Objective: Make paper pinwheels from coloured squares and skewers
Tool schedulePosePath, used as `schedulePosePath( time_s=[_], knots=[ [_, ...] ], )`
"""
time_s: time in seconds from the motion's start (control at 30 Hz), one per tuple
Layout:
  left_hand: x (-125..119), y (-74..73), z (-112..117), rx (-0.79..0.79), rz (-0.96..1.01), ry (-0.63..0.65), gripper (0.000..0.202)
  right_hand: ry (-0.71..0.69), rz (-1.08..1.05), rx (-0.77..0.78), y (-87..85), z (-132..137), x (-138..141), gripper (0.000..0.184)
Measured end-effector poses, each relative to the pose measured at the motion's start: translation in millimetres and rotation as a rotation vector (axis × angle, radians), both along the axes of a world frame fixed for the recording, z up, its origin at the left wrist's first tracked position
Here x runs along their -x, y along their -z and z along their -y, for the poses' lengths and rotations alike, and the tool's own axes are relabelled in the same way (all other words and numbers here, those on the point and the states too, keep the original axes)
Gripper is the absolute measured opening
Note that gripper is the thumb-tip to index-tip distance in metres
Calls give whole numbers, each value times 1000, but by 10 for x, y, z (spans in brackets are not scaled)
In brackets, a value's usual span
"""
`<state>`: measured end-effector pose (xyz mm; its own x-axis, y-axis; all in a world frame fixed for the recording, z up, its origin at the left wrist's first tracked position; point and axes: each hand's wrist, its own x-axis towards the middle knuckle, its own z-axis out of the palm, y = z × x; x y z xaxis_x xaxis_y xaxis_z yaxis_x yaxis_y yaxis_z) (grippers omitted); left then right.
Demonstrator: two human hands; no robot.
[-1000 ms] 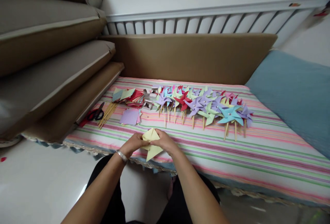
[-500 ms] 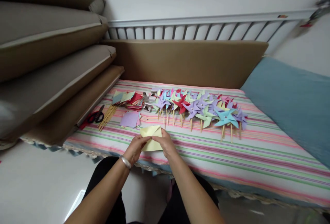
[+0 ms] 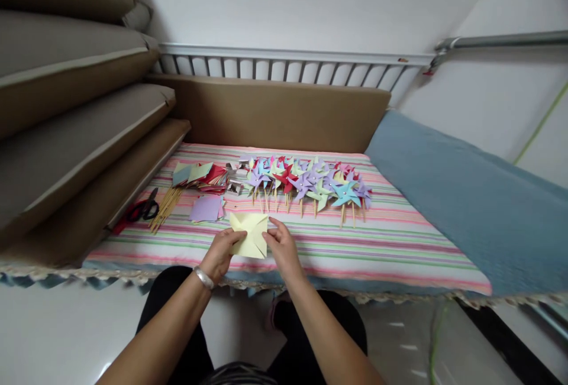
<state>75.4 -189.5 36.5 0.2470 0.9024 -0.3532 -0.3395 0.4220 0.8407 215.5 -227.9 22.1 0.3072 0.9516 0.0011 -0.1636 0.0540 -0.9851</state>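
Note:
A pale yellow paper square (image 3: 252,242), slit in from its corners, is held up over the front of the striped cloth. My left hand (image 3: 222,248) pinches its left side, thumb on top near the middle. At its right edge, my right hand (image 3: 283,247) grips with thumb and fingers. Just behind, a lilac paper stack (image 3: 206,208) lies on the cloth. Finished paper pinwheels (image 3: 304,183) in several colours, on wooden sticks, are bunched beyond my hands to the right.
Loose wooden sticks (image 3: 165,210) and black-handled scissors (image 3: 144,210) lie at left. Red and mixed paper sheets (image 3: 212,177) sit beside small open boxes (image 3: 234,187). Stacked cushions (image 3: 84,110) rise on the left; a brown panel (image 3: 279,113) stands behind, blue fabric (image 3: 444,190) at right.
The yellow paper has gone from partly folded to lying flat between my hands. My right hand has shifted to its right edge. The camera view has turned to the right.

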Motion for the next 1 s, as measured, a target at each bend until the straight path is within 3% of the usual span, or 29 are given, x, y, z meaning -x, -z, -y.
schedulePosePath(
  time_s=[0.07, 0.2, 0.33, 0.6, 0.83, 1.0],
  knots=[
    [46, -58, 43, 1, -22, 0, 19, 68, 165, -81, -63, 237, -43, 39],
    [154, -172, 162, 0, -64, 18, 20, 109, 773, -386, -199, 655, -15, 28],
    [272, -307, 307, 2, -67, 41, 21, 90, 1035, -479, -330, 841, 122, 27],
    [536, -534, 560, -36, -75, 25, 23, 4, 1133, -572, -547, 899, 375, 15],
    [597, -524, 771, -105, -80, 41, 21, -44, 1054, -487, -623, 1038, 490, 11],
    [554, -551, 794, -86, -54, 52, 21, -52, 1062, -480, -637, 1104, 433, 19]
  ],
)
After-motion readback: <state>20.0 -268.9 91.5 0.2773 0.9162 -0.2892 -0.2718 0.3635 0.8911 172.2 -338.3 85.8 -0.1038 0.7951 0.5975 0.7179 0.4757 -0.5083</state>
